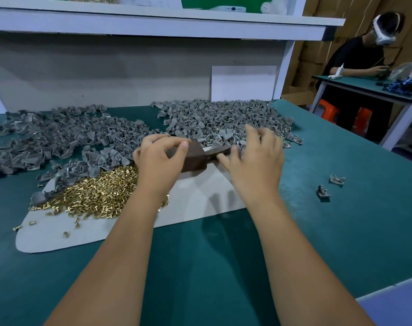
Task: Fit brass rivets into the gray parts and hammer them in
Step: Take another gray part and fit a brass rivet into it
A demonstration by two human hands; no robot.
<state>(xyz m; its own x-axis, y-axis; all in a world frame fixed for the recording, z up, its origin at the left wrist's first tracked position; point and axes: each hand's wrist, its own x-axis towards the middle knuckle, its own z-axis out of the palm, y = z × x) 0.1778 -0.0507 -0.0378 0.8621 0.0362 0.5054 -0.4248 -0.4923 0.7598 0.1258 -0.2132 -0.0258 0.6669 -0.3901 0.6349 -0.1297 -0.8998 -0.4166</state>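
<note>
Head view: my left hand (159,156) pinches the brown hammer (195,158), right hand (254,158) fingers spread loosely just beside its handle, where I'd grip that heavy tool; light, stiff gray parts (223,118) lie beyond my fingers, brass rivets (99,194) left.

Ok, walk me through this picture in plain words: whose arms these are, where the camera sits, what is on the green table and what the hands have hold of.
There is no machine here: the two bare arms belong to a person wearing a camera on the head, so you look forward and down as they do. On the green table lies a pale mat. It carries a heap of brass rivets. Behind lie two big piles of gray parts, and two single parts sit off to the right. The left hand touches a dark brown hammer head; the right hand, fingers spread, lies over its wooden handle. How firmly either holds is not clear. Another person works at a far table.
</note>
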